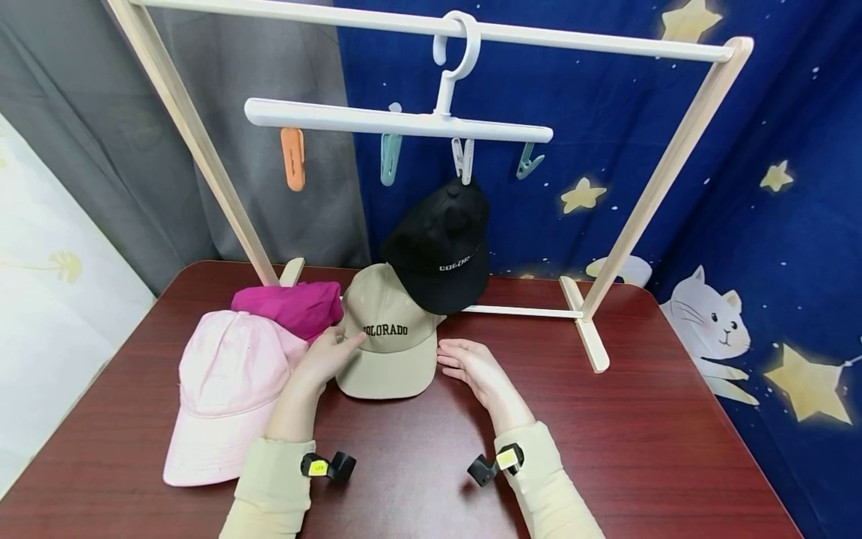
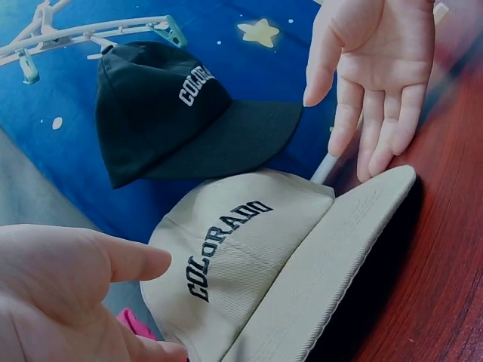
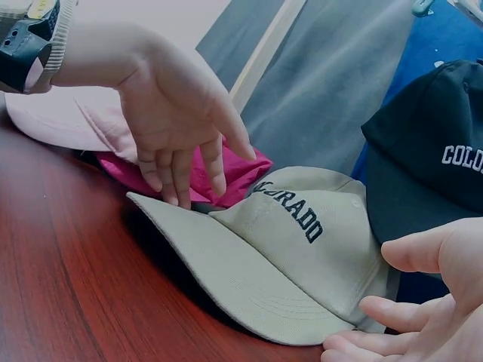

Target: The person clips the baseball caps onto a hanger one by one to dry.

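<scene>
A beige cap (image 1: pixel 393 329) with COLORADO across its front sits on the table, brim toward me. My left hand (image 1: pixel 330 355) is at its left side, fingers fairly straight and thumb in front of the crown. On the other side my right hand (image 1: pixel 474 367) has its fingertips right at the brim's edge, palm facing the cap in the left wrist view. Neither hand grips anything. Just behind and above, a black cap (image 1: pixel 444 247) hangs from a white clothespin (image 1: pixel 463 159) and overlaps the beige crown in the head view.
A white hanger (image 1: pixel 404 122) hangs on a wooden rack (image 1: pixel 663 168), with an orange clip (image 1: pixel 292 159) and teal clips (image 1: pixel 390 159) along it. Left of the beige cap lie a pink cap (image 1: pixel 232 367) and a magenta cap or cloth (image 1: pixel 296 305) on the red-brown table (image 1: pixel 640 449).
</scene>
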`<state>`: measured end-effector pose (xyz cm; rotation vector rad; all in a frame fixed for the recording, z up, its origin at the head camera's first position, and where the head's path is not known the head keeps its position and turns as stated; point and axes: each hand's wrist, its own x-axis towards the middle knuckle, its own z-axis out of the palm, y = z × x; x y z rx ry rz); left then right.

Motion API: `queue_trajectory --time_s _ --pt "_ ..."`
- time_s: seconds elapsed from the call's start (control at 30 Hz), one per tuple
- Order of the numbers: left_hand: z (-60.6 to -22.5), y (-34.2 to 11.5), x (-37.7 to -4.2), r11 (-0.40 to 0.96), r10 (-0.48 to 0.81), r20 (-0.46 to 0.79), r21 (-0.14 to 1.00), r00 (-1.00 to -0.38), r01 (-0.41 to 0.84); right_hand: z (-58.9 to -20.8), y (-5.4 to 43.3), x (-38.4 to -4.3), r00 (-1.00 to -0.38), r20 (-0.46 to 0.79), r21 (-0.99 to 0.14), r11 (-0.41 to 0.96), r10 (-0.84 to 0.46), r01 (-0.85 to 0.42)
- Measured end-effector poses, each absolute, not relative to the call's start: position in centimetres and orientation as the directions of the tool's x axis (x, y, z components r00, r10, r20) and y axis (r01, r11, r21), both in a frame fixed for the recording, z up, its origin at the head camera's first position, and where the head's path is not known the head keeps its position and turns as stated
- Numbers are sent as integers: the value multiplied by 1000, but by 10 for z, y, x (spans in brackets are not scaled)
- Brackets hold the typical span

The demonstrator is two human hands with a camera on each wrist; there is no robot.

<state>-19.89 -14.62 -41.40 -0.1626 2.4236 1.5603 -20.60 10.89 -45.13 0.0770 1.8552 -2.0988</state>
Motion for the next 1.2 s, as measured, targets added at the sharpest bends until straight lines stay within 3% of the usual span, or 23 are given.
queue_trajectory --time_s 0.77,1.0,1.2 --pt "-412 -155 -199 388 -7 -280 884 -960 -260 -447 110 -206 -928 -287 -935 -140 -239 326" --pt "-413 -158 -198 399 -35 -210 894 -977 -206 -447 111 -206 -929 -292 -933 -147 -226 329" --pt "-416 -159 -199 327 -45 -196 924 -980 -200 -447 111 -207 -925 -295 -932 -141 -240 333"
